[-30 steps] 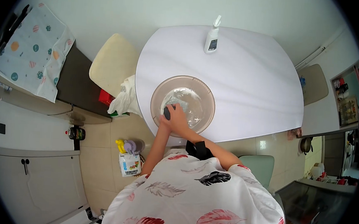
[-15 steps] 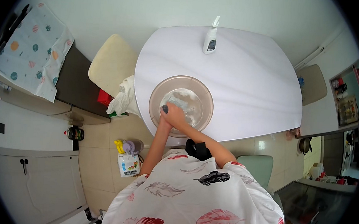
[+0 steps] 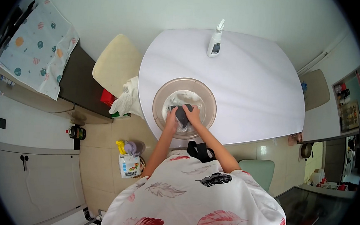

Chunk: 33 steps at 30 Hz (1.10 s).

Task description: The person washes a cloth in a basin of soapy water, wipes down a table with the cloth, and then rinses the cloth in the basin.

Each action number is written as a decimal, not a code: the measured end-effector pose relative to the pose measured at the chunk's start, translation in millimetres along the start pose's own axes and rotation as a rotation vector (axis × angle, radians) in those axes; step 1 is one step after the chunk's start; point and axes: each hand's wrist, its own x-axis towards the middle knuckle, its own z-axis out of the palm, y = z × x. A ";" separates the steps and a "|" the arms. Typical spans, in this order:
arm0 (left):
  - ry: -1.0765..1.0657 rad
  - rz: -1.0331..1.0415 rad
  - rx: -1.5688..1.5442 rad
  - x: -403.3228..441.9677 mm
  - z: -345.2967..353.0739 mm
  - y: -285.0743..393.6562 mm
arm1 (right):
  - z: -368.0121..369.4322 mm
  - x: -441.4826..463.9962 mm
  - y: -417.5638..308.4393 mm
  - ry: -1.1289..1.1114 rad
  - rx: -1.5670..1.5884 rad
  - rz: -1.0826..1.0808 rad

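A beige plastic basin [image 3: 161, 95] stands near the front left of the white table, with foamy, cloudy water [image 3: 188, 97] inside. Over the water I hold a dark grey wet cloth [image 3: 182, 116], bunched up; its exact kind is not clear. My left hand [image 3: 172, 118] grips the cloth's left side, and my right hand [image 3: 194, 115] has fingers closed on its right side. Both hands are inside the basin's rim. Something pale and clear-looking shows just below the cloth, too small to make out.
Toward the table's [image 3: 256, 84] back stands a white spray bottle [image 3: 214, 45]. A cream chair [image 3: 116, 63] with a white cloth [image 3: 128, 99] is at the left. On the floor sit a white printed package [image 3: 129, 166] and a dark bottle [image 3: 77, 132]. A green stool [image 3: 259, 171] is at the right.
My hands were clasped together with only a bit of dark cloth showing at the basin's left; now they are apart, with the bunched cloth visible between them. The view has shifted slightly.
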 end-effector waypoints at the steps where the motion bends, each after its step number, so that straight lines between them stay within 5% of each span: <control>1: -0.018 -0.001 -0.001 -8.9 6.9 5.3 | -8.1 -3.7 -0.6 0.035 -0.064 -0.040; 5: 0.044 -0.023 0.101 -25.7 21.2 19.1 | -30.5 -11.5 3.1 0.069 -0.117 -0.248; 7: 0.093 0.007 0.204 -25.3 22.7 17.7 | -36.8 -10.0 6.6 -0.345 0.001 -0.339; 10: 0.047 0.056 0.216 -23.2 25.8 12.8 | -33.5 -13.4 7.4 -0.155 -0.075 -0.481; 16: 0.070 0.154 0.461 -31.3 30.5 19.5 | -58.0 3.8 -6.5 -0.240 0.026 -0.368; 18: 0.046 0.228 0.479 -31.1 28.8 17.8 | -68.6 8.3 -16.2 -0.171 -0.020 -0.525; 21: -0.006 0.354 0.574 -26.7 15.7 22.2 | -85.0 14.6 -28.6 -0.151 0.160 -0.165; 28: 0.111 0.984 0.871 0.3 -2.1 34.1 | -122.7 24.2 -59.7 -0.295 0.426 0.036; 29: 0.112 0.984 0.871 -3.0 -0.9 39.9 | -128.7 22.7 -69.2 -0.322 0.455 -0.003; 31: -0.045 0.500 0.669 -45.0 28.4 77.0 | -136.6 23.4 -82.2 -0.333 0.470 -0.032; 33: -0.032 0.454 0.694 -69.8 46.3 100.2 | -144.3 26.5 -91.9 -0.362 0.484 -0.065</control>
